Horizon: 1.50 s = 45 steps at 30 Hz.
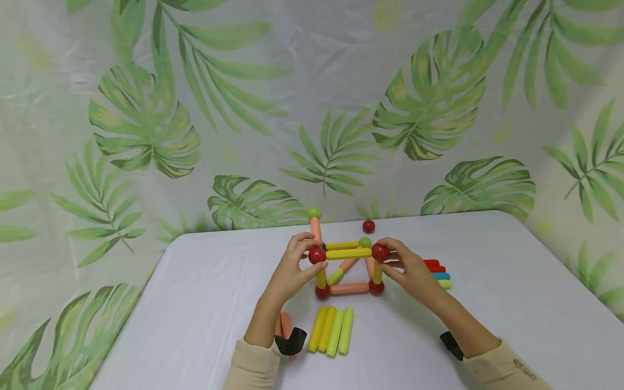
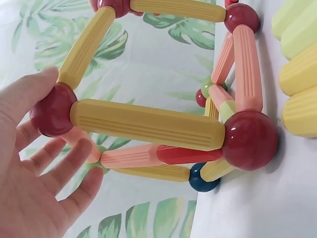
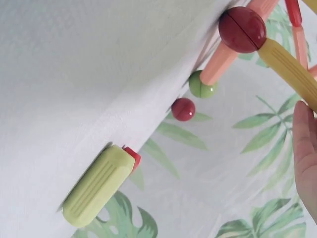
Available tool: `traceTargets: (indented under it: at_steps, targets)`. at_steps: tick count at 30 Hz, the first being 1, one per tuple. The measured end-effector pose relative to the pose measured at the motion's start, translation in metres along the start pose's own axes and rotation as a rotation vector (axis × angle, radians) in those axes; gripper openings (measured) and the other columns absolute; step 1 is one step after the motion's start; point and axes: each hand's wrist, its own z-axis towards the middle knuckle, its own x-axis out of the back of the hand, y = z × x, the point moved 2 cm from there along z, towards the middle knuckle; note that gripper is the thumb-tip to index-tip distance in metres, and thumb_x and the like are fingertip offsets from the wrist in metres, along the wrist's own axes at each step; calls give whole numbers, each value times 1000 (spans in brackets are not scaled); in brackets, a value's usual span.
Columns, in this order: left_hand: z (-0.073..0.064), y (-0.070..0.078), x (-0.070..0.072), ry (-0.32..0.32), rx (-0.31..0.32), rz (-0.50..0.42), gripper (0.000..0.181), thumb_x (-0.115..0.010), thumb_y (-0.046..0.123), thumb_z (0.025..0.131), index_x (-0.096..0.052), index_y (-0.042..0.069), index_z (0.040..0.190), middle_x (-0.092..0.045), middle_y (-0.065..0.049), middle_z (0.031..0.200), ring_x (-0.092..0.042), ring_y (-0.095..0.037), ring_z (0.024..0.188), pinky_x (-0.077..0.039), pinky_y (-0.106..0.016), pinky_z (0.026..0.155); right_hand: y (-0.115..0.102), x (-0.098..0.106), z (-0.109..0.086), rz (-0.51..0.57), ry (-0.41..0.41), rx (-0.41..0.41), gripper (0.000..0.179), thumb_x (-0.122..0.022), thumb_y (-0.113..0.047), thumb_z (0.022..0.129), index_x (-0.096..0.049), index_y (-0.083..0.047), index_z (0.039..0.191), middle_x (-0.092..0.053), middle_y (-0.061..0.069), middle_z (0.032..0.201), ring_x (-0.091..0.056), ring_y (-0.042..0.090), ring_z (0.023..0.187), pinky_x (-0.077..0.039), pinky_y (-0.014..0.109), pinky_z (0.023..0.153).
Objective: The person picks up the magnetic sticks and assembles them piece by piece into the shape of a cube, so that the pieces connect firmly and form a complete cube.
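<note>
A frame of magnetic sticks and balls stands on the table. Across its front top runs a yellow stick between two red balls. At the left end, my left hand pinches one red ball between thumb and fingers. My right hand holds the other red ball by its right side. Yellow uprights lead down to two lower red balls, which a pink stick joins. Behind are a green ball, a dark blue ball and more sticks. In the right wrist view, only fingers show of that hand.
Several loose yellow and light green sticks lie in front of the frame. Pink sticks are partly under the left wrist. Red, blue and green sticks lie beyond the right forearm. Behind the frame rests a loose red ball.
</note>
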Motion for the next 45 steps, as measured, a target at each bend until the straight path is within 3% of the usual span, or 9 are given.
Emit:
traceTargets:
  at_steps: [2, 8, 17, 21, 26, 29, 34, 40, 45]
  targets:
    - [0, -1, 1, 0, 10, -9, 42, -70, 21, 79, -53, 7, 115, -38, -7, 127, -46, -20, 105, -43, -40, 84, -7, 5, -1, 0, -9, -1, 56, -64, 9, 77, -38, 1, 126, -51, 17, 113, -53, 31, 97, -48, 42, 76]
    - [-8, -3, 11, -4, 23, 23, 51, -67, 29, 81, -45, 11, 124, -38, -5, 127, -45, -23, 105, -43, -37, 85, 22, 24, -15, -64, 1, -49, 65, -69, -6, 78, -33, -4, 132, -50, 10, 112, -51, 27, 101, -45, 37, 82]
    - [-57, -26, 42, -12, 139, 162, 48, -63, 30, 85, -45, 11, 125, -41, -5, 123, -47, -27, 102, -44, -38, 82, 57, 60, -51, -172, -60, -205, 60, -67, -23, 81, -37, -8, 131, -50, 12, 117, -50, 32, 102, -45, 45, 81]
    - [-81, -38, 50, -120, 289, 218, 44, -63, 22, 85, -45, 8, 124, -40, -9, 123, -48, -26, 95, -44, -35, 74, 70, 66, -61, -177, -139, -255, 56, -67, -23, 82, -41, -6, 128, -51, 14, 118, -49, 33, 104, -40, 50, 84]
    - [-101, -47, 53, -360, 491, 195, 44, -65, 19, 82, -47, 5, 120, -45, -12, 107, -47, -19, 78, -41, -32, 64, 81, 65, -67, -187, -266, -326, 47, -67, -23, 81, -49, -5, 120, -52, 13, 116, -45, 35, 107, -37, 53, 86]
    - [-105, -46, 53, -442, 535, 165, 44, -68, 19, 79, -48, 1, 115, -49, -8, 87, -47, -17, 65, -40, -30, 56, 84, 64, -68, -238, -320, -334, 41, -70, -18, 78, -54, -3, 113, -54, 11, 109, -47, 34, 102, -38, 51, 86]
    - [-105, -38, 46, -466, 543, 143, 42, -67, 18, 79, -50, -1, 112, -50, -3, 65, -46, -14, 49, -37, -27, 46, 89, 62, -69, -292, -362, -354, 33, -71, -10, 76, -57, -3, 105, -55, 4, 95, -50, 24, 88, -44, 42, 77]
    - [-103, -33, 35, -472, 535, 142, 43, -67, 13, 78, -50, -1, 114, -49, -4, 65, -48, -14, 47, -40, -28, 43, 89, 56, -67, -281, -435, -414, 38, -69, -8, 77, -53, -1, 111, -52, 1, 83, -49, 17, 73, -44, 30, 61]
    - [-102, -33, 38, -469, 536, 118, 43, -63, 7, 76, -49, 3, 116, -52, -5, 73, -50, -15, 51, -42, -30, 46, 76, 57, -62, -296, -392, -368, 34, -66, -6, 79, -55, 0, 111, -56, 1, 87, -52, 16, 75, -45, 29, 62]
